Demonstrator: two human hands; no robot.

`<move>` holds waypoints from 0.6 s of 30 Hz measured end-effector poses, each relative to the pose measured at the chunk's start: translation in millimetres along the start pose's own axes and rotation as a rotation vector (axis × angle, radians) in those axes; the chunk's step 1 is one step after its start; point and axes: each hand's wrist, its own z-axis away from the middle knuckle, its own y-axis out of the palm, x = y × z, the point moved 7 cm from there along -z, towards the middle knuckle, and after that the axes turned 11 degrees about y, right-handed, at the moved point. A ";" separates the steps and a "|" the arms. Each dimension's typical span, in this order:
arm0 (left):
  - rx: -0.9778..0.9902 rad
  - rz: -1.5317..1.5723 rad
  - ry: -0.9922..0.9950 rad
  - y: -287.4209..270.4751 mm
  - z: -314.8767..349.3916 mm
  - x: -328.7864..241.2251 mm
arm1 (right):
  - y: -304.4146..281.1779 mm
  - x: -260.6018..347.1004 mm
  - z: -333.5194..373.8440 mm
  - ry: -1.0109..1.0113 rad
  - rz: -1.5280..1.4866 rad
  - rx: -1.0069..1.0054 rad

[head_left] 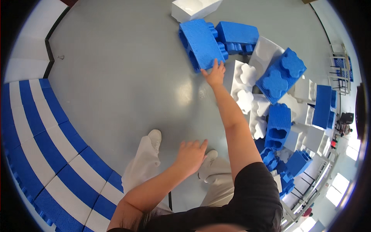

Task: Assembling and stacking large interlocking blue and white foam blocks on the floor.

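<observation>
My right hand (pixel 215 74) reaches forward with its fingers spread, at the near edge of a large blue foam building block (pixel 201 43). The fingertips seem to touch that block, but the hand is not closed round it. The block lies on its side, with hollows facing left and knobs facing right. Lower down, my left hand (pixel 190 157) hangs over the floor above my shoes, holding nothing, its thumb apart from the loosely bent fingers. Beside the block lie another blue block (pixel 238 33) and a white knobbed block (pixel 242 86).
A jumbled heap of blue and white blocks, including a blue block with two knobs (pixel 281 75), spreads along my right. On the left, a low striped wall (pixel 58 154) of stacked blue and white blocks curves past me. A white block (pixel 193 8) sits at the far end of the grey floor (pixel 127 69).
</observation>
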 end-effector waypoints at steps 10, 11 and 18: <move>-0.112 -0.107 0.181 -46.0 -69.9 34.5 | 20.1 -20.3 -116.4 0.466 0.022 0.253; -0.119 -0.158 0.190 -42.9 -80.8 40.0 | 20.9 -26.3 -114.8 0.472 0.009 0.222; -0.241 -0.241 0.310 -28.0 -138.5 39.8 | 12.8 15.2 -13.5 0.289 0.065 -0.086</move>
